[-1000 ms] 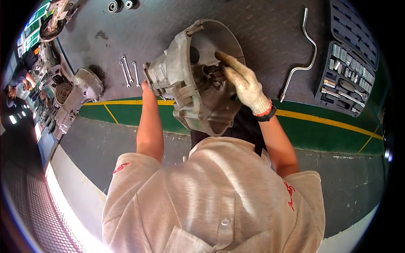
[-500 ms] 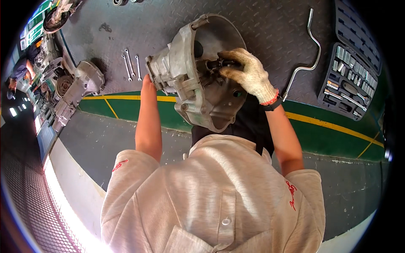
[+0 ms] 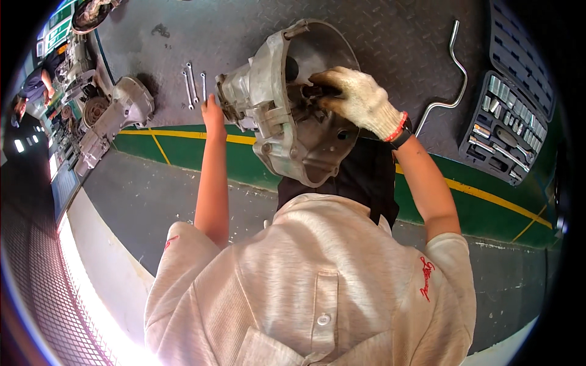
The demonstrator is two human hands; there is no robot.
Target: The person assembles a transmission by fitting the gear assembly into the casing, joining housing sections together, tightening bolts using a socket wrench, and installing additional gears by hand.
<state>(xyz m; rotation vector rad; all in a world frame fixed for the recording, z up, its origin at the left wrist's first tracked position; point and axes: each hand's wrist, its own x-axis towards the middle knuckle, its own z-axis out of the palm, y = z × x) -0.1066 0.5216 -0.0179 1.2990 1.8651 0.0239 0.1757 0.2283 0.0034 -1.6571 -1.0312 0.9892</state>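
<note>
A grey cast-metal gearbox housing point(image 3: 271, 104) lies on the steel-topped bench, its wide bell mouth toward the right. My right hand point(image 3: 357, 100), in a dirty white knitted glove, reaches into the bell. Its fingers are closed round a dark metal part point(image 3: 310, 93) near the middle of the bell; the glove hides much of that part. My bare left hand point(image 3: 212, 116) is beside the housing's narrow left end, close to the rightmost of three wrenches point(image 3: 193, 84). One finger or thumb points up, and its other fingers are hard to make out.
An open socket set case point(image 3: 510, 125) lies on the right, beside a bent steel speed-handle point(image 3: 455, 79). Another gearbox housing point(image 3: 131, 100) and more machine parts stand at the left. A person in dark clothing point(image 3: 33, 85) is at far left.
My left hand has come away from the housing's narrow end, up toward the wrenches. The right hand stays in the bell, its wrist turned a little. The whole view has shifted slightly.
</note>
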